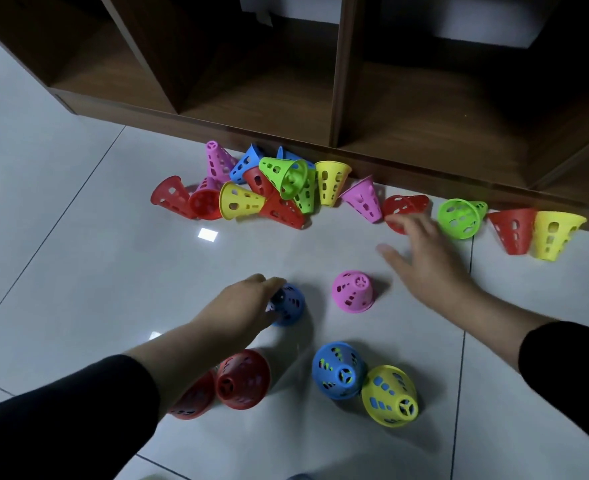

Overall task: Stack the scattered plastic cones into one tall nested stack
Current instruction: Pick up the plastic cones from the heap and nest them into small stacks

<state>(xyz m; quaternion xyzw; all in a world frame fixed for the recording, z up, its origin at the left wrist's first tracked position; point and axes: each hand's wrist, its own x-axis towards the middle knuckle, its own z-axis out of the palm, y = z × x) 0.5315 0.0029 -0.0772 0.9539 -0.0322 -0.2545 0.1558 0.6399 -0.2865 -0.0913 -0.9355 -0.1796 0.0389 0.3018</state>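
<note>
Plastic cones: perforated, in red, blue, yellow, green and pink; none yet in one tall stack.

Location: main heap [258,188] on the tiled floor [78,237] against the base of a wooden shelf unit [320,98], most lying tipped. A looser line runs right along the shelf base. Nearer the person stand a blue cone [291,304], pink cone [352,291], two red cones [243,379], a second blue cone [338,370] and a yellow cone [391,396].

Left hand [243,306]: fingers curled round the top of the blue cone, holding it.
Right hand [421,251]: fingers spread wide, holding nothing, reaching toward a tipped red cone [404,206] by the shelf.

Risks, as judged:
- Tipped cones roll on smooth tile if nudged.
- A cone nested crooked jams or leans the stack.
- Pulling one from the heap may scatter its neighbours.
</note>
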